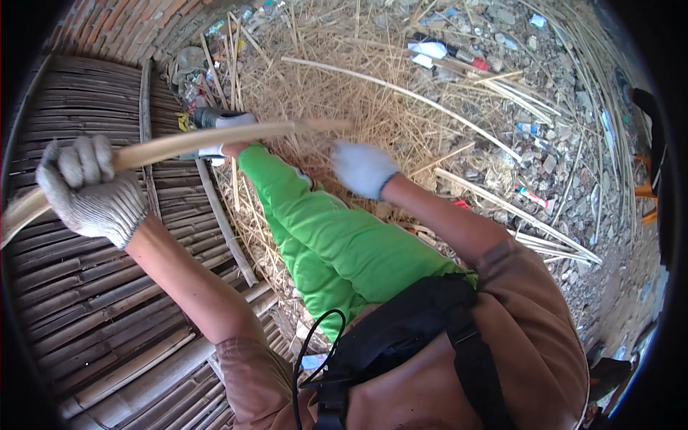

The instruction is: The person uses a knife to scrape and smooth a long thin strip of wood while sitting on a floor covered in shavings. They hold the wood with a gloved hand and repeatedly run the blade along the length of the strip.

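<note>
My left hand [93,190], in a pale knitted work glove, is closed around a long split bamboo strip [208,137]. One end of the strip runs off to the lower left; the other reaches across above my shins and blurs at its tip. My right hand [364,170], in a white glove, is just below and right of that tip. Motion smears its fingers, so whether it holds anything cannot be made out. My legs in green trousers [337,233] stretch forward beneath both arms, with a dark shoe [218,118] at the far end.
A slatted bamboo panel [72,308] lies along the left, below a brick wall [122,29]. Straw and shavings [315,93] cover the ground ahead. Loose bamboo strips [416,97] lie to the right among rubble and litter. A black bag [401,322] sits at my waist.
</note>
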The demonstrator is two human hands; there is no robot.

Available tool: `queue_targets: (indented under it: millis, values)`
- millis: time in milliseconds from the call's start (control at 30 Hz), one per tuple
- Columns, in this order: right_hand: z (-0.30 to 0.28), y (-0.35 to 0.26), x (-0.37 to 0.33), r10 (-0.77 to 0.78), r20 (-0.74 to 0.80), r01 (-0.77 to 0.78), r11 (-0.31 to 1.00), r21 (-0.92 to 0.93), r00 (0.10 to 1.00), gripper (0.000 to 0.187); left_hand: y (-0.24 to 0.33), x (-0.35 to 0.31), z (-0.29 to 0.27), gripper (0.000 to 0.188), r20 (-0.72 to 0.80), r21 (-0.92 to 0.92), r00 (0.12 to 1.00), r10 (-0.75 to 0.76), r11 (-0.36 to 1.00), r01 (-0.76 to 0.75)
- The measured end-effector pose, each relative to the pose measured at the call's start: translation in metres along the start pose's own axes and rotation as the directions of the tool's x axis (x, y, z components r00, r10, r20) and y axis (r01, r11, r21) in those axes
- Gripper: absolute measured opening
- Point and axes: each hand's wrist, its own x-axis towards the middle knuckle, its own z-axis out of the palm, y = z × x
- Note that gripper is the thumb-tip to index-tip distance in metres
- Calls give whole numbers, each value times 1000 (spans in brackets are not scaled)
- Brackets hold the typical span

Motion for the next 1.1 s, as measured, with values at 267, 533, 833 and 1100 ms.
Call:
queue_targets:
  millis: [267, 533, 833, 1100]
  values:
    - [23, 23, -15, 294, 146, -317, 932, 177, 945, 45, -8, 2, -10, 15, -220, 42, 974, 51, 998, -42]
    - [24, -65, 0, -4, -23, 9, 979, 203, 1000, 34, -22, 5, -6, 42, -509, 240, 826, 243, 961, -135]
    - [40, -64, -1, -5, -160, 34, 984, 173, 987, 33, -24, -4, -33, 61, -419, 106, 903, 96, 993, -56]
    - [2, -45, 0, 23, 10, -24, 992, 127, 1000, 36, -34, 3, -7, 58, -194, 73, 979, 61, 996, -48]
